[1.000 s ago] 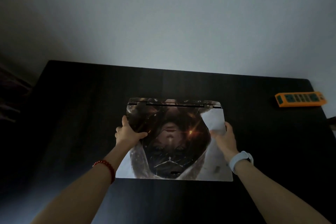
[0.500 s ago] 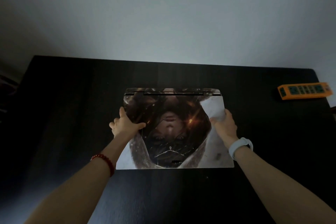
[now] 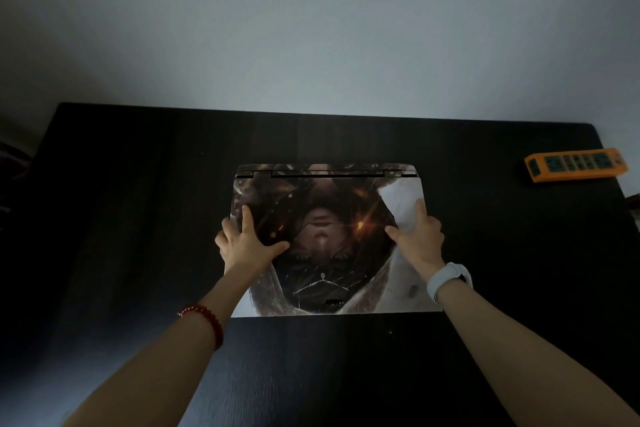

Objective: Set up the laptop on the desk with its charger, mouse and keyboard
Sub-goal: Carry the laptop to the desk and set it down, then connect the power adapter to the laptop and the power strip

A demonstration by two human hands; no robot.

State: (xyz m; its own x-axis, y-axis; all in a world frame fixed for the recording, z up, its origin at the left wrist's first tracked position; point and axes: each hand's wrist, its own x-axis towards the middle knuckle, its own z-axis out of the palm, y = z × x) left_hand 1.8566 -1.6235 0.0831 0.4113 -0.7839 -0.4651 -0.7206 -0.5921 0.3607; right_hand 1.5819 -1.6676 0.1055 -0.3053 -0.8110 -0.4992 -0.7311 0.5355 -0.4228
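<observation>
Head view, flat laptop (image 3: 325, 253), perhaps glossy

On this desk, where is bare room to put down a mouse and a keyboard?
Bare desk lies left of the closed laptop, in front of it between the forearms, and on the right, up to the orange power strip at the far right corner. The middle is crowded: left hand and right hand rest on the lid.
</observation>
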